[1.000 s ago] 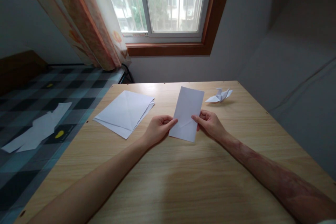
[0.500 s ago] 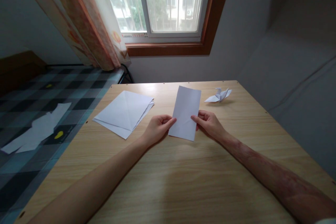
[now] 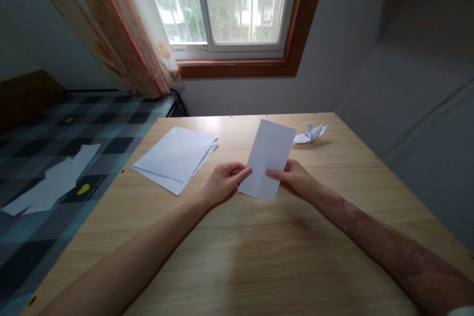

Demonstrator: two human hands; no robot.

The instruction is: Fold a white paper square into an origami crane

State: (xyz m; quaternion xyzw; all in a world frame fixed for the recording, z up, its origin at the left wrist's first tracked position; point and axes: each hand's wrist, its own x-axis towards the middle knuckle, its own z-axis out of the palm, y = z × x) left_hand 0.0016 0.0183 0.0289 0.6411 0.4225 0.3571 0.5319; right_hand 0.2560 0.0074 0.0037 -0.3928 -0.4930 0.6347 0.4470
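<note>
A folded white paper rectangle (image 3: 269,158) is held just above the wooden table (image 3: 259,256), tilted with its far end to the right. My left hand (image 3: 224,182) pinches its left edge near the bottom. My right hand (image 3: 292,177) grips the right edge, thumb on top and fingers under the sheet. A small folded paper crane (image 3: 311,133) sits on the table just beyond the sheet's far corner.
A stack of creased white sheets (image 3: 176,158) lies on the table to the left. A bed with a checked cover (image 3: 55,148) and paper scraps (image 3: 52,182) stands beside the table. Behind are a window (image 3: 225,0), a curtain (image 3: 122,29) and a grey wall.
The paper has lifted and turned clockwise, its far end now swung right toward the crane. My right hand slid under the sheet's edge; my left hand stayed nearly still.
</note>
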